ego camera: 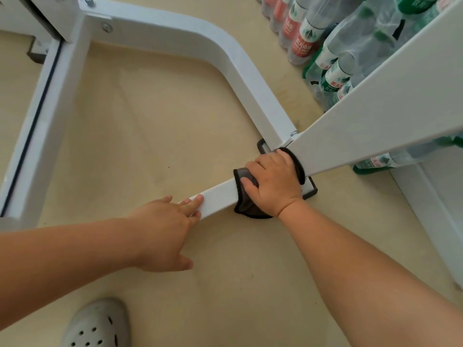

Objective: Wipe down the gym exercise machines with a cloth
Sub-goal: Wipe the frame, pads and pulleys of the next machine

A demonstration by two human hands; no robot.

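A white steel machine frame [245,76] lies low on the beige floor, with a short base bar [220,199] running toward me from the joint where an upright beam [375,116] meets it. A dark grey cloth [246,209] is draped over that bar next to the joint. My right hand [273,184] lies on top of the cloth, fingers curled over it and round the bar. My left hand [165,229] reaches to the bar's near end, its straight fingertips resting on the bar's top edge.
Shrink-wrapped packs of water bottles [333,48] are stacked at the upper right behind the upright beam. A black floor plate [310,190] sits under the joint. A grey clog shoe [100,324] stands at the bottom left. Another frame rail [42,121] runs along the left.
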